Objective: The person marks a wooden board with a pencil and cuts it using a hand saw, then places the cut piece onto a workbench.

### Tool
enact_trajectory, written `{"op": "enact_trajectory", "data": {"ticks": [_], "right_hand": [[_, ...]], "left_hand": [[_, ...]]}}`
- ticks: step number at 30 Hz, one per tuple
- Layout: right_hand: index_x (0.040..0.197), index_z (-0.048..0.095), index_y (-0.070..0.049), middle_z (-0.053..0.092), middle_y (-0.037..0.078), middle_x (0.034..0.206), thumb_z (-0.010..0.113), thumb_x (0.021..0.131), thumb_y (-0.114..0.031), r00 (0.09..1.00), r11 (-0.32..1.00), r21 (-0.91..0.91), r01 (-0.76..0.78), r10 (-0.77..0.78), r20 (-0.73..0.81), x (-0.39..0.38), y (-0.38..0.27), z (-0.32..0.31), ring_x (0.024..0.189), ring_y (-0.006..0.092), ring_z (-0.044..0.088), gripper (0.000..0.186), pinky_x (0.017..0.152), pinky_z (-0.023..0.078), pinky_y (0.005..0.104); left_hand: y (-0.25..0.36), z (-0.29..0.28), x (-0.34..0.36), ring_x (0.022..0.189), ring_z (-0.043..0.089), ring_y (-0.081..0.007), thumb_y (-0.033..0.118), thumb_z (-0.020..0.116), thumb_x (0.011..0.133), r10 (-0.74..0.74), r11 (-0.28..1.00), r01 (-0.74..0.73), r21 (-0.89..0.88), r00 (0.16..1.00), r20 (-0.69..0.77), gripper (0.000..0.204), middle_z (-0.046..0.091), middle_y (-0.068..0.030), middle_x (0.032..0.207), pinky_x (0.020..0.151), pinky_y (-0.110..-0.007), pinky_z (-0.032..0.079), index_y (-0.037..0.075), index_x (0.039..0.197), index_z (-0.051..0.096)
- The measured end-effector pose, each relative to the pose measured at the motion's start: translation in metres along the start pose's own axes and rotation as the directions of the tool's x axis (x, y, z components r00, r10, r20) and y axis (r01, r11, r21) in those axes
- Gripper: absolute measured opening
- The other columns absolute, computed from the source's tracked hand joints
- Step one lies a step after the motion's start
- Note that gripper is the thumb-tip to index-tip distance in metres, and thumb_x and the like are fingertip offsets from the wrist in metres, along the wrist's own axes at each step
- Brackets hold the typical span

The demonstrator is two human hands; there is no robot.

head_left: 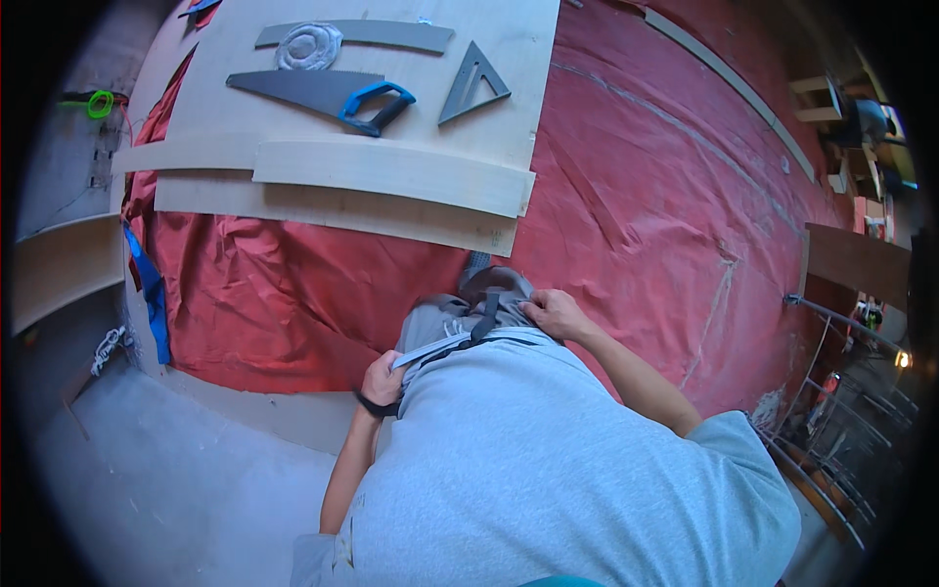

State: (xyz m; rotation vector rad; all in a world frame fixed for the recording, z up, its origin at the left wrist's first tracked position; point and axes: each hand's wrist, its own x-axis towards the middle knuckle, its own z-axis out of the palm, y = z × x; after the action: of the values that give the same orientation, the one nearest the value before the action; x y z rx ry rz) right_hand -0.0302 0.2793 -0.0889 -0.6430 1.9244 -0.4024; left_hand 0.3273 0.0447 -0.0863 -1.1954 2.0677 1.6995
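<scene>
At my waist, both hands are low in front of the pale grey T-shirt (548,450). My left hand (382,380), with a black band at its wrist, is closed around the end of a pale grey strip (428,348) lying along the waist; I cannot tell whether the strip is part of the clothing. My right hand (554,314) pinches the grey trousers (509,293) on the other side. Between the hands hang a black strap (486,318) and a white cord (453,328). The fingertips of both hands are partly hidden.
Ahead, a plywood sheet (411,93) carries a handsaw (308,93), a set square (475,86), a grey strip (391,35) and a plastic-wrapped roll (309,46). Pale planks (391,176) lie along its near edge. Red sheeting (665,196) spreads beneath. A metal rack (831,391) stands right.
</scene>
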Motion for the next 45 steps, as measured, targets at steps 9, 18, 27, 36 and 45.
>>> {"op": "enact_trajectory", "data": {"ticks": [9,18,27,36,45], "right_hand": [[0.098,0.075,0.000,0.074,0.028,0.093,0.067,0.103,-0.041,0.997,0.996,-0.057,0.071,-0.074,-0.037,0.014,-0.005,0.000,0.089,0.0445,0.073,0.042,0.080,0.055,0.0531],[0.150,0.060,-0.002,0.067,0.024,0.140,0.074,0.102,-0.042,0.742,0.782,0.154,0.604,-0.481,-0.468,0.055,-0.140,-0.012,0.121,0.0359,0.070,0.064,0.103,0.057,0.0438],[0.145,0.065,-0.004,0.076,0.009,0.107,0.069,0.101,-0.015,0.853,0.664,0.590,0.459,-0.144,-0.502,0.125,-0.184,0.000,0.096,0.0183,0.071,0.046,0.089,0.058,0.0333],[0.097,0.067,-0.001,0.068,0.004,0.087,0.061,0.100,-0.016,0.443,0.761,0.637,0.123,0.533,-0.721,0.122,-0.107,0.023,0.081,0.0132,0.061,0.016,0.073,0.050,0.0361],[0.101,0.084,-0.007,0.074,-0.002,0.083,0.079,0.095,-0.026,0.196,0.435,0.812,0.390,0.822,-0.535,0.143,-0.041,0.050,0.081,0.0101,0.065,0.021,0.074,0.051,0.0316]], "left_hand": [[-0.001,-0.043,0.032,0.072,0.055,-0.0067,0.028,0.082,0.102,-0.132,0.976,0.129,-0.175,0.991,-0.008,0.026,0.065,0.0039,0.079,0.065,-0.030,0.048,0.005,0.095,0.072],[0.150,-0.114,0.177,0.053,0.040,-0.0030,0.035,0.051,0.119,0.204,0.725,-0.234,-0.648,0.971,-0.123,0.029,0.063,-0.0008,0.083,0.046,-0.020,0.032,0.009,0.120,0.066],[0.228,-0.086,0.245,0.112,0.068,-0.0197,0.031,0.079,0.103,0.628,0.765,-0.555,-0.325,0.755,0.189,0.057,0.068,-0.0120,0.132,0.099,-0.034,0.057,0.004,0.147,0.056],[0.144,-0.211,0.352,0.166,0.024,-0.0453,0.036,0.089,0.083,0.367,0.001,-0.606,0.796,0.741,0.563,0.116,0.019,-0.0203,0.182,0.130,-0.071,0.020,0.016,0.176,0.022],[0.148,-0.217,0.373,0.153,0.043,-0.0422,0.017,0.083,0.077,0.461,-0.102,-0.706,0.701,0.591,0.662,0.105,0.043,-0.0188,0.165,0.122,-0.062,0.036,0.012,0.170,0.035]]}}
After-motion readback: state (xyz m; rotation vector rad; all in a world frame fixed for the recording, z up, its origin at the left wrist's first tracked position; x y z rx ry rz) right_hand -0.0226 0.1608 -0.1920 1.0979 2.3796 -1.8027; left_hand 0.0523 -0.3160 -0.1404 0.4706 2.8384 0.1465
